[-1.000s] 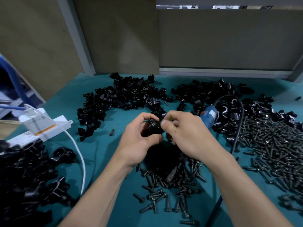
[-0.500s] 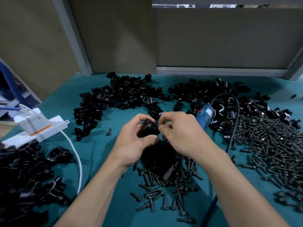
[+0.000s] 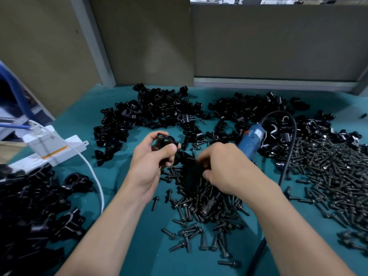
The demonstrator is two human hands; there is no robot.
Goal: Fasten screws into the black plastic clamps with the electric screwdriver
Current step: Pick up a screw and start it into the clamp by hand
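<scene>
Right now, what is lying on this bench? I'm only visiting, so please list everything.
Table: one, teal, under everything.
Clamps: many, black, heaps at back and near left.
Screws: many, dark, a middle heap and a bigger one right.
Electric screwdriver: one, blue, middle back among clamps.
Cable: one, black, looping from the screwdriver to the near edge.
Box: one, white with orange stripe, left.
Cord: one, white, curving from the box.
Left hand: one, bare, grips a black clamp.
Right hand: one, bare, fingers curled over the middle screws.
</scene>
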